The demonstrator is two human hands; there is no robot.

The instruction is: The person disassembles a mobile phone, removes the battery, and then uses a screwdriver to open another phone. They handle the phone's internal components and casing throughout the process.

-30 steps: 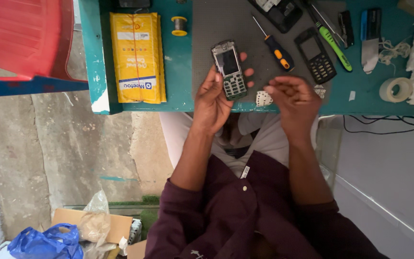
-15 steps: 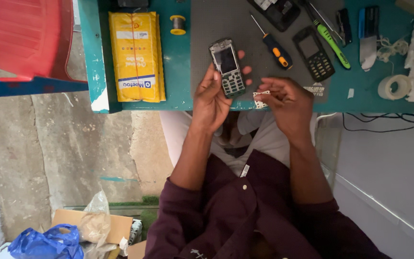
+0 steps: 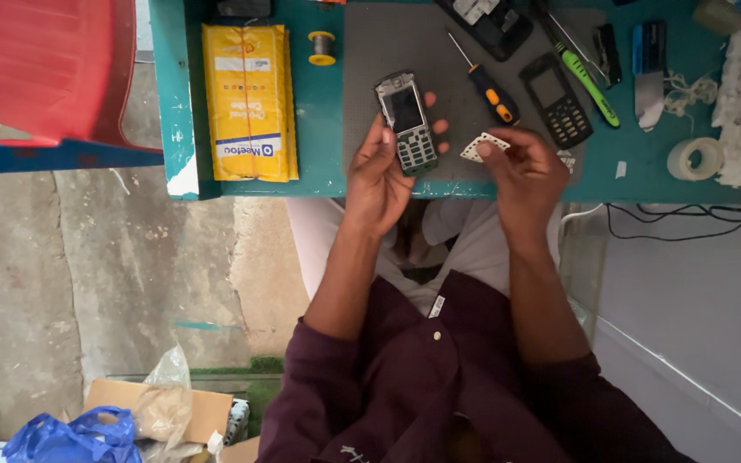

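Teal workbench [image 3: 328, 129] with a grey mat [image 3: 388, 34], seen from overhead.
I see the left hand [image 3: 379, 176] with fingers curled around a bare-framed phone [image 3: 406, 123] over the mat's near edge; just right of the phone, the right hand [image 3: 521, 167] pinches a white keypad sheet [image 3: 482, 146]; an orange-handled screwdriver [image 3: 486, 86] lies beyond.

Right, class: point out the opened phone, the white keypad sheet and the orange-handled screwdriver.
opened phone [image 3: 407, 122], head view, on its screen.
white keypad sheet [image 3: 478, 146], head view, on its flat middle.
orange-handled screwdriver [image 3: 492, 95], head view, on its handle.

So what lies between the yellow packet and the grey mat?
In the head view, a solder spool on bare teal table, between packet and mat.
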